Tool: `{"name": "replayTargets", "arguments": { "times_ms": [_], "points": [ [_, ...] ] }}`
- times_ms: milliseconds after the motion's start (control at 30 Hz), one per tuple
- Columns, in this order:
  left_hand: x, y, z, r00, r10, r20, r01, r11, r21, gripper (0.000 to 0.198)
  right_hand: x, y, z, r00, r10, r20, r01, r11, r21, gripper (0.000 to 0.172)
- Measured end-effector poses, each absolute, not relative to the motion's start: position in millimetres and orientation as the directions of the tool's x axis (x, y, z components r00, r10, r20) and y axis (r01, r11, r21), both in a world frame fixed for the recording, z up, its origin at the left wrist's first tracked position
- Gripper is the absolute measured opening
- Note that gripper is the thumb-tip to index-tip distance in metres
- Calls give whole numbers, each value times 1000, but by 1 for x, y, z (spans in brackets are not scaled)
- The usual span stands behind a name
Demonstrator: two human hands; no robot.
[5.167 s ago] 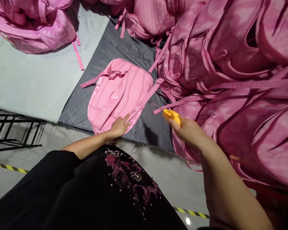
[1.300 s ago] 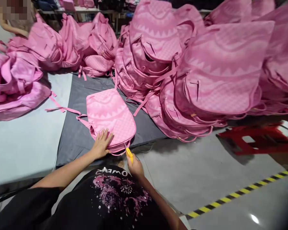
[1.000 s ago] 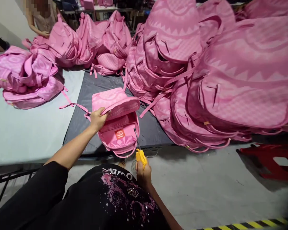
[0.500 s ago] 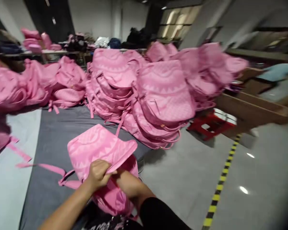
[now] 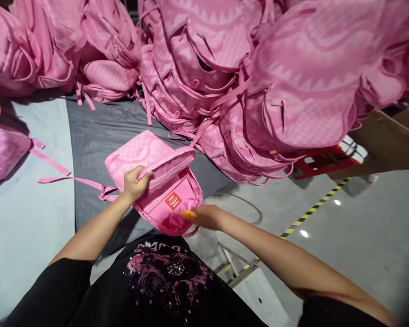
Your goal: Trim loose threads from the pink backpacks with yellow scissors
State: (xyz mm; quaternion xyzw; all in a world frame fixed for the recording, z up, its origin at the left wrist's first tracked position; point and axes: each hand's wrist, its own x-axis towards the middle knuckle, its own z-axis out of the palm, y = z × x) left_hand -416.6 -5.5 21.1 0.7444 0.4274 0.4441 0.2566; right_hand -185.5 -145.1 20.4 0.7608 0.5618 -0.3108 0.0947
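The right hand (image 5: 206, 217) is smearing with motion blur, so its fingers are not showing apart. It is covering most of the yellow tool (image 5: 188, 213), leaving only one end peeking out. The left hand (image 5: 134, 184) is hiding its fingertips under the flap of the open backpack (image 5: 136, 152). The writing on the red label (image 5: 173, 200) inside is coming out too small to read. The pile of backpacks (image 5: 293, 81) is running off the top and right edges and covering much of the red stool (image 5: 327, 160). The left edge is cutting off another backpack (image 5: 3, 152).
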Motion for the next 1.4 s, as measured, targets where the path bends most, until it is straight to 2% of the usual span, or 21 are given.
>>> {"name": "replayTargets", "arguments": {
  "times_ms": [100,167,333,400,500,567,667,733,833,967,1067,1200,1300,1400],
  "points": [
    [-415,-20,22,305,864,401,354,-493,795,44,-174,-97,28,286,831,-477,940,-340,-27,51],
    [-418,-26,23,304,866,397,347,-489,800,44,-171,-67,26,340,816,-468,931,-363,45,50],
    [-436,-19,13,49,903,428,392,-411,823,44,-172,-82,16,402,643,-652,900,-407,154,45],
    [-439,-16,7,-9,899,437,381,-401,833,44,-180,-118,19,392,504,-769,886,-433,168,45],
    [-436,-14,1,2,904,427,368,-397,840,46,-194,-165,21,161,263,-951,807,-590,-27,34],
    [-431,-13,0,44,910,413,351,-401,846,48,-199,-179,14,-20,219,-976,610,-770,-185,29],
    [-425,-13,1,98,909,406,305,-415,857,48,-200,-174,-12,-23,327,-945,121,-937,-328,39],
    [-421,-12,2,113,904,412,273,-427,862,48,-205,-161,-34,60,401,-914,-170,-899,-405,44],
    [-417,-9,3,120,890,439,248,-455,855,49,-225,-146,-67,74,498,-864,-374,-789,-487,52],
    [-413,-2,2,123,873,472,246,-488,838,52,-249,-151,-94,15,598,-801,-469,-703,-534,60],
    [-412,3,3,121,867,483,241,-498,833,53,-248,-163,-102,-71,621,-780,-522,-690,-502,60],
    [-408,8,6,147,856,495,257,-517,817,55,-239,-167,-103,-73,622,-779,-551,-677,-489,57],
    [-407,10,8,152,832,534,246,-555,794,54,-241,-167,-99,-34,610,-792,-479,-705,-523,53],
    [-407,11,9,149,805,574,231,-593,771,51,-240,-170,-88,-83,547,-833,-270,-817,-510,48]
  ]
}}
